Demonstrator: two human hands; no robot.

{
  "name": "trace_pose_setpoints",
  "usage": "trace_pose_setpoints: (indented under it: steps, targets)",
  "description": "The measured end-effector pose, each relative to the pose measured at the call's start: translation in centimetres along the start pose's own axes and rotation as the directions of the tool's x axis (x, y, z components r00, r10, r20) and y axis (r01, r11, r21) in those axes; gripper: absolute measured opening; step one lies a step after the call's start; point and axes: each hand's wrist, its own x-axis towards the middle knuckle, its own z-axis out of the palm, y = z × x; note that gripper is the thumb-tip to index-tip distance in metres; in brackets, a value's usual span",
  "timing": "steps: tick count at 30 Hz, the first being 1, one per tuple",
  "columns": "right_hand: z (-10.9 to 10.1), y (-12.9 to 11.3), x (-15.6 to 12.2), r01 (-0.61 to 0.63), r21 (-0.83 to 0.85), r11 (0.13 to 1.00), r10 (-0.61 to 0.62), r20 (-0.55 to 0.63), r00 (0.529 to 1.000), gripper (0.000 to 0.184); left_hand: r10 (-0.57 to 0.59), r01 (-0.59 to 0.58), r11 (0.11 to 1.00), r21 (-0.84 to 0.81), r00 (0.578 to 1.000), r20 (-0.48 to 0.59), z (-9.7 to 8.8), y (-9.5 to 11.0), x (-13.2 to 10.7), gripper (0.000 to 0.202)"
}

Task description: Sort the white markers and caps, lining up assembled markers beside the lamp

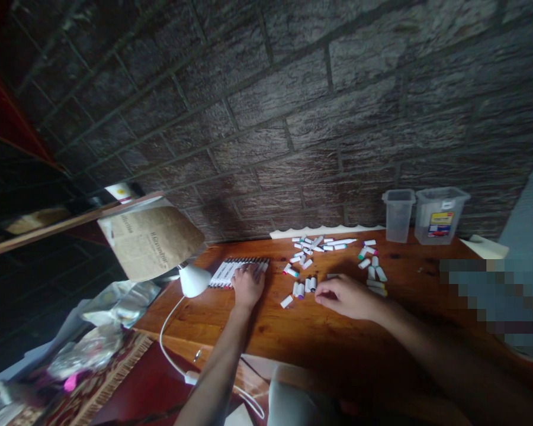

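My left hand (247, 285) lies over a tight row of white markers (236, 272) with dark caps, its fingers pressed across them on the wooden table (293, 331). My right hand (344, 297) hovers low to the right, fingers curled together, with nothing visible in them. Its fingertips are close to a small group of loose white markers (304, 288) with coloured caps. Many more loose markers (324, 244) lie scattered farther from me, and another cluster (373, 272) lies just beyond my right hand.
A white desk lamp (194, 280) stands at the table's left end, its cord (164, 343) running off the edge. A sheet of brown paper (151, 242) leans there. Two clear plastic tubs (439, 216) stand against the brick wall (293, 100). Crumpled foil bags (119, 302) lie below left.
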Motion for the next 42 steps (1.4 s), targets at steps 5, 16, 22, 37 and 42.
trace_pose_setpoints:
  steps: [5,16,22,37,42]
  targets:
    - [-0.2,-0.22,-0.01,0.005,0.006,1.0,-0.005,0.017,1.0,0.019,0.008,-0.009,0.999,-0.035,1.0,-0.023,-0.15,-0.04,0.07,0.035]
    - [-0.26,-0.13,0.07,-0.005,-0.006,1.0,0.005,0.02,1.0,0.02,0.005,-0.005,1.0,0.007,0.999,0.048,-0.06,-0.1,0.19,0.03]
    - [-0.15,-0.22,0.03,-0.017,-0.024,1.0,0.017,0.004,1.0,0.019,0.0,-0.002,0.999,0.033,0.998,0.061,-0.33,0.08,0.09,0.031]
    - [-0.38,-0.55,0.01,0.002,-0.02,1.0,-0.001,0.02,1.0,0.019,0.027,-0.027,1.0,0.008,1.0,-0.011,-0.31,-0.06,0.2,0.031]
    - [-0.39,-0.28,0.04,0.004,-0.001,1.0,-0.004,0.011,1.0,0.019,0.059,-0.061,0.996,-0.059,0.997,-0.041,-0.29,0.02,0.26,0.028]
